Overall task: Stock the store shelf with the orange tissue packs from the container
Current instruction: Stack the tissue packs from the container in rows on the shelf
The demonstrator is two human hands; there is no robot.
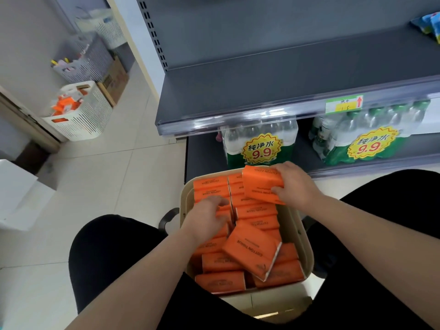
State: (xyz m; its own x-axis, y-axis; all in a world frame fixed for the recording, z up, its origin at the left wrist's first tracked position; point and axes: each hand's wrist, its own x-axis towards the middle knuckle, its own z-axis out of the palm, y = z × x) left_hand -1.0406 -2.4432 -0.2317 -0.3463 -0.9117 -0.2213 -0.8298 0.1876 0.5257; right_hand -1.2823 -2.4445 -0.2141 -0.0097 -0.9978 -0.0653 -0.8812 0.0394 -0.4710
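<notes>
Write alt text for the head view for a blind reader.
The right hand grips an orange plastic-wrapped tissue pack above a beige plastic container full of such packs, where the left hand touches others. Ahead stands a dark grey metal store shelf, with shrink-wrapped water bottles beneath.

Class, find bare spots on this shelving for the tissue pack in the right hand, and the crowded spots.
Bare: the grey shelf behind the price rail, and the upper shelf left of the snack bag. Crowded: the bottom shelf with water packs, and the container.

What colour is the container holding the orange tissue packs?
The container is beige, seen best in the head view along its right wall.
</notes>
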